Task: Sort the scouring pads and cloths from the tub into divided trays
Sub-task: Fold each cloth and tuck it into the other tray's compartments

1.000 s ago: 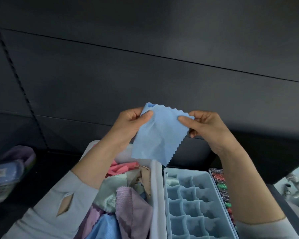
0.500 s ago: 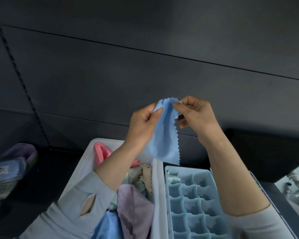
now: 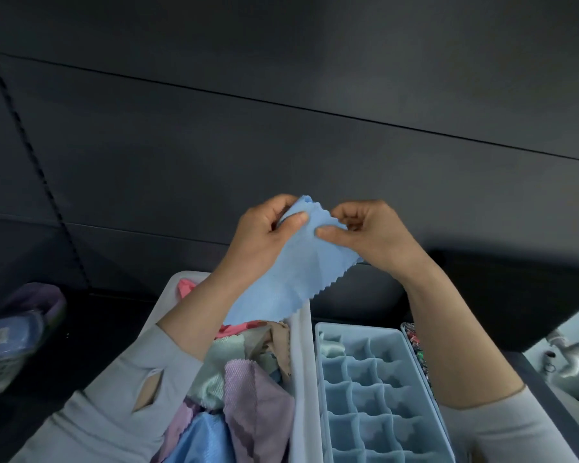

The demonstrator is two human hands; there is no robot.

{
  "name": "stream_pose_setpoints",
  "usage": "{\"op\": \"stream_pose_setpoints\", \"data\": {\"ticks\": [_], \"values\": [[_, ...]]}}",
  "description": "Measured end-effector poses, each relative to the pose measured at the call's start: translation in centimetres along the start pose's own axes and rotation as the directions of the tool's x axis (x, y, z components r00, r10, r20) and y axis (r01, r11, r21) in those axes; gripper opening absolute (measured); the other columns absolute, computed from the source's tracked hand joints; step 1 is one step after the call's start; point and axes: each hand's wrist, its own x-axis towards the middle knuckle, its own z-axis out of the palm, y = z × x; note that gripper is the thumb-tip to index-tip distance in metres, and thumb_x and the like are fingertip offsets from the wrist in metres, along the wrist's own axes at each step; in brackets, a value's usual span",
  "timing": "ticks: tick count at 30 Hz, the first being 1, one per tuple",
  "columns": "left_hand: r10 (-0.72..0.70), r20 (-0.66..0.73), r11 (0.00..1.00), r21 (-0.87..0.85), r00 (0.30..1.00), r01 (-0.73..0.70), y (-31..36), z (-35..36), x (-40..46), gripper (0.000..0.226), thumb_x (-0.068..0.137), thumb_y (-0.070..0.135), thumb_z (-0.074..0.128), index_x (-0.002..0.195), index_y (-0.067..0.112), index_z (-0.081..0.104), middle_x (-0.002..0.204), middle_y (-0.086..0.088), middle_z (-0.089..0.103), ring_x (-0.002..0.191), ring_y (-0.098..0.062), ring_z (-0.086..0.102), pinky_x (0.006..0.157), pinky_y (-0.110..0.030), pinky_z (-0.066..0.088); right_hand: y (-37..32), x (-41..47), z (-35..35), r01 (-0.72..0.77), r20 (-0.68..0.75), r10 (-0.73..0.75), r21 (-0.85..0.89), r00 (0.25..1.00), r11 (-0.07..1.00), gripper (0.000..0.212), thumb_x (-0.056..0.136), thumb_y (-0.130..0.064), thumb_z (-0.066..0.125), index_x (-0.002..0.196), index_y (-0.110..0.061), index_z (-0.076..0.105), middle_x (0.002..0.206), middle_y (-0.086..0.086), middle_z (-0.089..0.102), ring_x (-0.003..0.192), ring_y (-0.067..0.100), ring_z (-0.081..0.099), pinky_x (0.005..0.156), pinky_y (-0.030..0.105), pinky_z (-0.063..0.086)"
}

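You hold a blue cloth (image 3: 291, 265) up in the air with both hands, above the far end of the tub (image 3: 301, 362); your left hand (image 3: 264, 238) pinches the cloth's upper left corner between thumb and curled fingers, and your right hand (image 3: 368, 235) pinches the top edge just to the right of it, thumb pressed onto the face of the cloth with the fingers curled behind; the two pinches sit close together, so the zigzag top edge bunches between them; the rest of the cloth hangs down and leftward, its lower end dropping over the tub's far part, and its cut right edge shows a sawtooth line.

The tub is a pale, long box, and inside it lie more cloths; a pink cloth (image 3: 188, 287) sits at its far end, a green cloth (image 3: 221, 359) and a tan cloth (image 3: 278, 339) lie nearer the middle, a mauve cloth (image 3: 254, 406) lies over them toward you, and another blue piece (image 3: 201, 439) shows at the near end; just right of the tub, side by side with it, stands a light blue tray (image 3: 378, 396) split into many small cells; whether the far-left cell holds something I cannot tell; right of that tray, a strip of small coloured pieces (image 3: 415, 345) shows, partly hidden by your right forearm; well left of the tub, a blurred basket (image 3: 10, 342) stands on the dark surface.
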Motion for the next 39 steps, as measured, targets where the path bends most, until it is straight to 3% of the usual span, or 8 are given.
{"op": "stream_pose_setpoints", "data": {"ticks": [4,8,13,18,25,30,36,39], "values": [[-0.047,0.066,0.997,-0.058,0.997,0.051,-1.1,0.1,-0.4,0.018,0.085,0.025,0.074,0.098,0.032,0.065,0.082,0.013,0.07,0.074,-0.002,0.062,0.067,-0.02,0.048,-0.5,0.4,-0.3,0.022,-0.04,-0.021,0.025,0.999,0.999,0.015,0.08,-0.029,0.079,0.079,-0.017,0.07,0.08,0.009,0.073,0.075,0.029,0.069,0.069,0.043,0.055],[-0.031,-0.048,0.999,-0.024,0.998,0.03,-1.3,0.5,-0.6,0.018,0.089,0.026,0.065,0.079,0.01,0.066,0.065,0.006,0.053,0.061,-0.006,0.043,0.057,-0.026,0.035,0.2,0.1,-0.5,-0.043,0.016,0.044,-0.051,0.999,0.998,0.016,0.079,-0.032,0.079,0.071,-0.022,0.07,0.066,-0.008,0.067,0.061,0.005,0.058,0.06,0.021,0.047],[-0.125,-0.116,0.992,-0.052,0.985,0.119,-1.3,-0.3,-0.5,0.04,0.094,0.024,0.058,0.063,0.005,0.04,0.058,0.002,0.031,0.056,-0.011,0.027,0.054,-0.029,0.022,1.4,-1.0,-1.0,-0.18,-0.138,0.208,0.194,0.968,0.964,0.019,0.083,-0.027,0.075,0.07,-0.013,0.071,0.063,0.003,0.067,0.054,0.006,0.057,0.061,0.026,0.048],[-0.164,-0.076,0.986,0.002,0.984,0.164,-1.0,2.0,-0.8,0.049,0.097,0.032,0.054,0.059,0.018,0.027,0.054,0.005,0.024,0.053,-0.013,0.023,0.053,-0.031,0.023,1.6,-0.2,1.4,-0.194,-0.458,0.069,-0.231,0.886,0.953,0.038,0.081,-0.035,0.067,0.06,-0.013,0.043,0.054,0.007,0.061,0.057,0.02,0.067,0.062,0.033,0.053],[-0.158,-0.024,0.986,-0.066,0.987,0.156,-0.1,3.9,-1.2,0.05,0.089,0.046,0.039,0.089,0.002,0.064,0.086,-0.024,0.067,0.073,-0.031,0.062,0.072,-0.049,0.05,0.3,-0.3,3.2,-0.023,-0.274,0.01,-0.044,0.962,0.999,0.023,0.091,-0.021,0.06,0.073,-0.01,0.068,0.062,-0.005,0.069,0.053,0.007,0.066,0.066,0.038,0.059],[-0.135,0.106,0.982,-0.115,0.985,0.147,0.0,3.3,-1.2,0.019,0.101,0.02,0.05,0.103,0.012,0.067,0.075,0.011,0.068,0.065,0.0,0.061,0.061,-0.02,0.047,0.3,-0.2,2.5,0.001,-0.227,-0.011,-0.043,0.974,0.999,0.023,0.093,-0.019,0.058,0.076,-0.013,0.073,0.058,-0.009,0.063,0.05,0.006,0.052,0.055,0.024,0.046],[-0.274,0.081,0.93,-0.23,0.958,0.285,-0.5,1.9,-0.9,0.023,0.1,0.007,0.047,0.107,0.019,0.065,0.108,-0.006,0.071,0.1,-0.02,0.068,0.095,-0.047,0.053,2.6,-0.7,1.9,0.04,-0.317,0.035,0.228,0.948,0.973,0.009,0.089,-0.029,0.07,0.094,-0.022,0.07,0.084,-0.007,0.072,0.078,0.012,0.066,0.074,0.024,0.051],[-0.307,0.128,0.847,-0.415,0.943,0.332,0.5,1.4,-0.6,0.024,0.1,0.001,0.044,0.112,0.011,0.063,0.108,-0.009,0.069,0.097,-0.018,0.067,0.089,-0.033,0.055,4.4,-1.6,3.0,-0.187,0.036,0.187,0.361,0.982,0.913,0.029,0.086,-0.032,0.073,0.106,-0.012,0.067,0.1,0.001,0.074,0.092,0.012,0.069,0.083,0.023,0.051]]}}
